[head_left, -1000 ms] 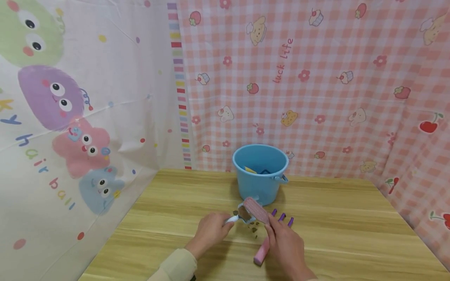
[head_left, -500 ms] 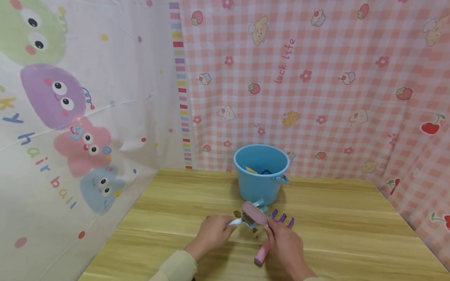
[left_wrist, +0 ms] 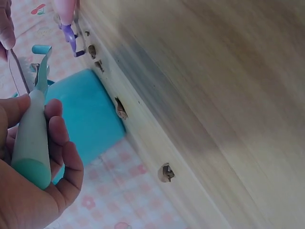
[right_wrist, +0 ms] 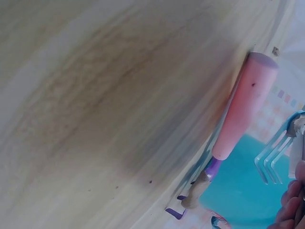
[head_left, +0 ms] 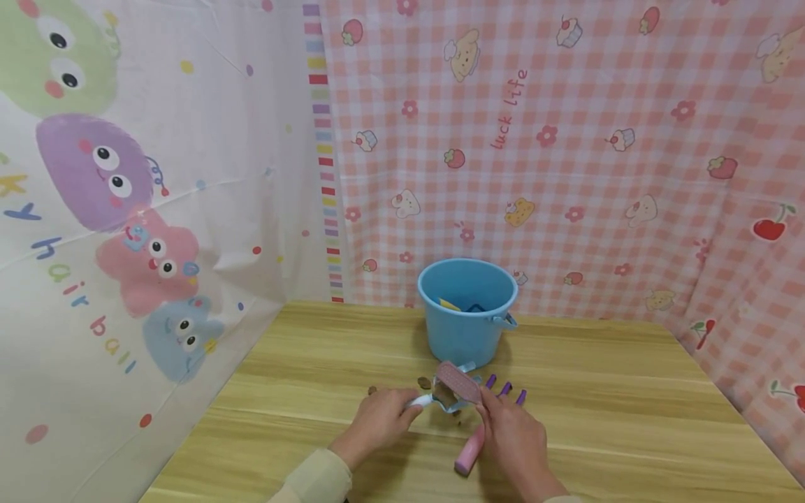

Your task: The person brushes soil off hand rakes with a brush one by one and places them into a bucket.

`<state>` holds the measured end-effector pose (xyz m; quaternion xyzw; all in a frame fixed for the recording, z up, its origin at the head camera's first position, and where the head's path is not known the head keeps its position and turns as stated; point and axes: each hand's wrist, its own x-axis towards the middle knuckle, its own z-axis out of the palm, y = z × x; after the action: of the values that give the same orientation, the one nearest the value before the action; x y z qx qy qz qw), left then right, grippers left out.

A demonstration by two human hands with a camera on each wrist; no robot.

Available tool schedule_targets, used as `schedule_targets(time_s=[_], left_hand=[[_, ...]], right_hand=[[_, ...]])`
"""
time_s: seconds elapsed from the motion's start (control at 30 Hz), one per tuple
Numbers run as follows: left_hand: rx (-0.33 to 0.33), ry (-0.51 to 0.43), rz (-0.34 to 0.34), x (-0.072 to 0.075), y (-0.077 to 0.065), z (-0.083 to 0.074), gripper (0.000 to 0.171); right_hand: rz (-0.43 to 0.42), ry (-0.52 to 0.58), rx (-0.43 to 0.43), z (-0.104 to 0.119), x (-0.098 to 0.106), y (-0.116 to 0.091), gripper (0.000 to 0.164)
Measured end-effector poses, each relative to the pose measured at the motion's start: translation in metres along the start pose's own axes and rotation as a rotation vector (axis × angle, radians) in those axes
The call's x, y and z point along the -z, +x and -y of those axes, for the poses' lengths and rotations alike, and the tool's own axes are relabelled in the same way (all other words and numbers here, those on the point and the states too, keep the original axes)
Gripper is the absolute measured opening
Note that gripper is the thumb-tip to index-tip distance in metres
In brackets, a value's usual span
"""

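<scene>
My left hand (head_left: 383, 419) grips the pale handle (left_wrist: 32, 133) of a small light-blue hand rake, its tines (right_wrist: 271, 162) pointing away over the table. My right hand (head_left: 516, 436) holds a pink brush (head_left: 458, 381) laid across the rake's head; its bristle side is hidden in the head view. Brown dirt clings around the rake's head. Beneath the tools, on the table, lies a second hand rake with a pink handle (head_left: 469, 454) and purple tines (head_left: 506, 388). Brown clumps (head_left: 424, 383) are scattered near both hands.
A light-blue bucket (head_left: 465, 337) stands upright just beyond the tools, with a yellow piece (head_left: 449, 305) and a dark blue one inside. Patterned cloths hang behind the wooden table (head_left: 622, 405) and along both its sides. Another clump (head_left: 372, 390) lies beyond my left hand.
The brush and the light-blue rake have shifted slightly down together, the brush rubbing over the rake's head. A clump has come into view beyond my left hand.
</scene>
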<state>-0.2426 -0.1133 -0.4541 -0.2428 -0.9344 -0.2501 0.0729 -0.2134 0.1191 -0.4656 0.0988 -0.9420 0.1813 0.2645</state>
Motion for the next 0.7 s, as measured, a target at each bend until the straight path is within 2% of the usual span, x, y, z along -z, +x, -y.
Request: schedule_targets(time_s=[0.23,0.4,0.5,0.7], left_hand=[[-0.012,0.001,-0.013,-0.001,-0.0003,-0.0013,0.023],[0.005,-0.005,-0.011,-0.0014,0.0005,-0.0014,0.022],[0.012,0.001,-0.021,-0.0009,0.0005,-0.0011,0.019],[0.012,0.045,-0.038,0.0003,-0.0005,-0.0012,0.021]], right_hand=[[-0.03,-0.029,0.019,-0.0033,-0.0019,-0.0004,0.027],[0.019,-0.034,-0.035,-0.0043,0.0003,0.0021,0.03],[0.017,-0.004,-0.056,-0.0027,0.0025,0.0035,0.032],[0.012,0.046,0.036,0.0016,-0.0014,0.0034,0.029]])
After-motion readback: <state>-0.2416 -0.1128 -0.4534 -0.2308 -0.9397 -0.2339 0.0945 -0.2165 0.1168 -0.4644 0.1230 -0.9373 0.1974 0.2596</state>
